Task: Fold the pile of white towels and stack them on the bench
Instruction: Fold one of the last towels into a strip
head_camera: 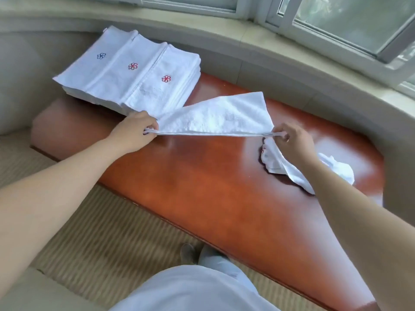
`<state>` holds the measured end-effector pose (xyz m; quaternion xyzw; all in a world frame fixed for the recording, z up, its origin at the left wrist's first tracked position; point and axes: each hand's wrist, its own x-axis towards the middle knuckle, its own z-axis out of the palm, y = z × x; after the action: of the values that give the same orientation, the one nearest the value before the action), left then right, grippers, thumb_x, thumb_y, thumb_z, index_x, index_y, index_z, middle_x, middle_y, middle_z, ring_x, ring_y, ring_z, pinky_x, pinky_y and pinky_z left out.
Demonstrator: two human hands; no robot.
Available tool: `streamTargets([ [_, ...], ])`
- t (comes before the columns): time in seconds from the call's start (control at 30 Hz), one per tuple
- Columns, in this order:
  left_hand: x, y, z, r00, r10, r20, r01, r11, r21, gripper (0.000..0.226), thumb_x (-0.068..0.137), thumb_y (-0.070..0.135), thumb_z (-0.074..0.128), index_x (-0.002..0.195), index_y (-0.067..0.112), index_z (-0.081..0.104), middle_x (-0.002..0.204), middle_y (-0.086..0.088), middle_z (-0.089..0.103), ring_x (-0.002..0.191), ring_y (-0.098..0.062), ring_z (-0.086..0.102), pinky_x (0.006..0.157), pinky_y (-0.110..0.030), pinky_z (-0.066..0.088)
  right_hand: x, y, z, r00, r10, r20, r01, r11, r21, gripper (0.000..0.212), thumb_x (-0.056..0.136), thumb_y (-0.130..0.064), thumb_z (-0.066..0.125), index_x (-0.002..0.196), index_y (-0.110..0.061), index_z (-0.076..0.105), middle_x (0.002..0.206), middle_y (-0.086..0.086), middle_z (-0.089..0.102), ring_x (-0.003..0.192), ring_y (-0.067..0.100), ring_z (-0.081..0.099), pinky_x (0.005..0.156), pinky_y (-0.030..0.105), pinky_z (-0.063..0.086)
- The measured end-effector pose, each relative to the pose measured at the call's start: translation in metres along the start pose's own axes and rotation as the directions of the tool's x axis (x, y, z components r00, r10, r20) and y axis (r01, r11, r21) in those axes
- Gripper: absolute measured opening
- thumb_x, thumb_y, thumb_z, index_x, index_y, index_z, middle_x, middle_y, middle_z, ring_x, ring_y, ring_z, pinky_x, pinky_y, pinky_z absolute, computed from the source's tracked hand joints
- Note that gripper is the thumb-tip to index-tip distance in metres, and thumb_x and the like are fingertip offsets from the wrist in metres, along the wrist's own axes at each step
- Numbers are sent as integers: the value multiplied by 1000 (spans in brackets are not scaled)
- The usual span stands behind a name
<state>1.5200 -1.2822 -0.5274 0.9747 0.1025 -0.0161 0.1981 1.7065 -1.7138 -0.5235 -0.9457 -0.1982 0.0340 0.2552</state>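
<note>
A white towel (222, 115) is stretched taut above the brown bench (202, 176), folded over with its near edge doubled. My left hand (134, 131) pinches its left corners and my right hand (292, 140) pinches its right corners. At the bench's far left end lies the stack of folded white towels (125, 70), fanned out, showing one blue and two red flower marks. Under and behind my right wrist lies a crumpled white towel (332, 169) on the bench.
A curved beige wall and sill (247, 41) runs behind the bench, with windows (336, 19) above. A ribbed beige mat (101, 232) covers the floor in front. My own legs and foot (202, 254) stand close to the bench's front edge.
</note>
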Motion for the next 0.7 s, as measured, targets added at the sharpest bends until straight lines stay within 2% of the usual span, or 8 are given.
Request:
streamTargets([
  [0.13, -44, -17, 105, 967, -53, 251, 28, 994, 103, 5, 97, 23, 60, 97, 29, 60, 104, 10, 54, 103, -18, 45, 78, -38, 46, -66, 59, 84, 958, 73, 276, -25, 985, -171, 17, 96, -19, 59, 107, -28, 69, 113, -8, 64, 88, 23, 62, 70, 35, 44],
  [0.2, -69, -24, 158, 904, -109, 413, 66, 991, 117, 10, 98, 22, 57, 94, 31, 56, 100, 11, 53, 100, -17, 44, 74, -35, 39, -101, 84, 126, 906, 112, 407, -33, 980, -197, 16, 96, -19, 59, 106, -27, 68, 112, -6, 63, 83, 23, 60, 68, 33, 40],
  [0.3, -102, -31, 206, 789, -143, 597, 68, 987, 146, 13, 100, 19, 52, 95, 31, 52, 92, 13, 49, 95, -16, 42, 65, -29, 31, -140, 106, 162, 835, 163, 525, -47, 973, -226, 20, 89, -11, 60, 103, -24, 68, 108, -2, 65, 98, 29, 64, 74, 36, 47],
  [0.4, -115, -30, 215, 696, -158, 700, 62, 985, 161, 19, 97, 12, 48, 93, 31, 52, 93, 13, 52, 92, -16, 44, 68, -30, 35, -155, 110, 165, 747, 218, 629, -70, 965, -252, 26, 82, -6, 59, 95, -27, 65, 102, -6, 60, 99, 26, 62, 81, 36, 50],
  [0.47, -113, -27, 208, 628, -199, 753, 79, 978, 193, 19, 96, 13, 53, 98, 31, 52, 98, 11, 52, 89, -14, 46, 67, -28, 36, -153, 105, 158, 633, 265, 727, -56, 953, -299, 24, 82, -9, 60, 90, -31, 62, 96, -7, 60, 97, 24, 64, 80, 33, 51],
  [0.53, -105, -25, 193, 529, -239, 814, 117, 971, 209, 21, 95, 17, 61, 109, 31, 54, 104, 11, 50, 89, -11, 49, 66, -23, 38, -142, 94, 148, 475, 342, 811, -112, 937, -330, 26, 80, -9, 66, 93, -32, 64, 97, -6, 66, 87, 19, 65, 70, 29, 50],
  [0.63, -88, -21, 167, 414, -267, 870, 178, 961, 210, 42, 90, 23, 70, 129, 31, 58, 117, 12, 50, 107, -12, 54, 86, -26, 49, -115, 74, 131, 239, 435, 868, -174, 899, -402, 42, 80, -4, 68, 116, -27, 69, 88, 0, 63, 66, 18, 53, 61, 25, 45],
  [0.7, -72, -20, 149, 385, -269, 883, 172, 961, 218, 41, 86, 28, 71, 127, 28, 63, 120, 11, 55, 108, -12, 56, 93, -31, 49, -93, 62, 116, 156, 489, 858, -204, 866, -456, 44, 83, -1, 63, 123, -17, 66, 78, 5, 48, 64, 20, 41, 59, 25, 41],
])
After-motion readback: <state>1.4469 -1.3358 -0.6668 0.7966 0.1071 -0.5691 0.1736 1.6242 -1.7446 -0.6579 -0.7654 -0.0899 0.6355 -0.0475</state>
